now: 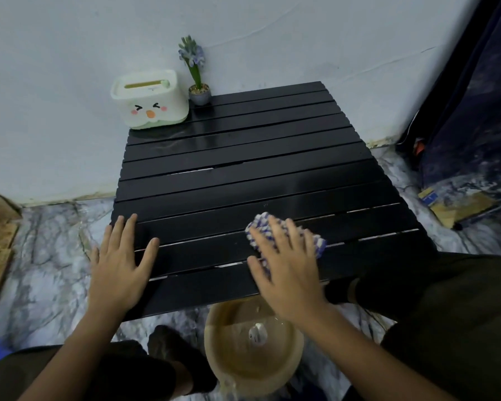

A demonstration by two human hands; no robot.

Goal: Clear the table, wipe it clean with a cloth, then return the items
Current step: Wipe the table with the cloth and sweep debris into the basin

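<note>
A low black slatted table (243, 169) fills the middle of the view. My right hand (287, 267) lies flat on a blue-and-white knitted cloth (261, 224), pressing it onto the near right slats. My left hand (119, 256) rests flat with spread fingers on the table's near left corner, holding nothing. A white tissue box with a cartoon face (149, 101) stands at the far left corner. Beside it, a small grey pot with a purple flower (198, 88) stands on the back edge.
A tan bowl (214, 342) holding water and a small white object sits on the marble floor just below the table's near edge, between my knees. Dark curtain (475, 111) hangs at the right; cardboard (457, 206) lies on the floor there. A white wall is behind.
</note>
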